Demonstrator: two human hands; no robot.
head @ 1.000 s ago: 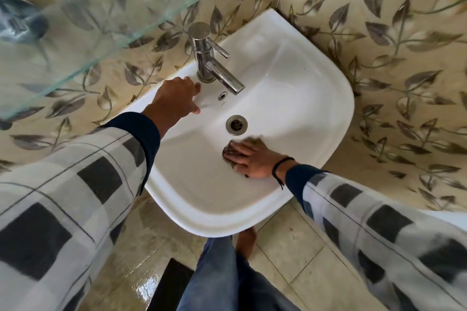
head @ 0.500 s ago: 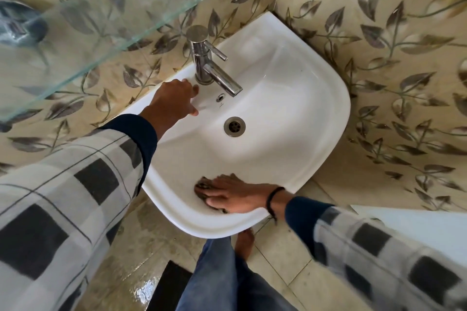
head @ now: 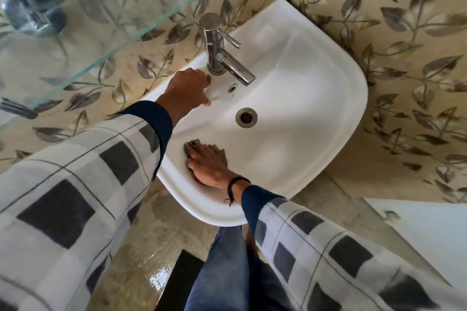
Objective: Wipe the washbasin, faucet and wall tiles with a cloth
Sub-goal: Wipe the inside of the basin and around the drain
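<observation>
Basin (head: 316, 98) wipe under way: right hand (head: 209, 166) flat on cloth (head: 220, 153), 7 o'clock of drain (head: 246, 117); left hand (head: 185, 91) curled, empty, by faucet (head: 217, 55). Next, likely: sweep far side.

Nothing legible; a tiny mark (head: 232, 95) on the washbasin (head: 316, 108) is unreadable.

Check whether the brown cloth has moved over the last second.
Yes. From just below the round metal drain, the brown cloth swept to the white washbasin's front rim, then back up, now lower-left of the drain.
</observation>
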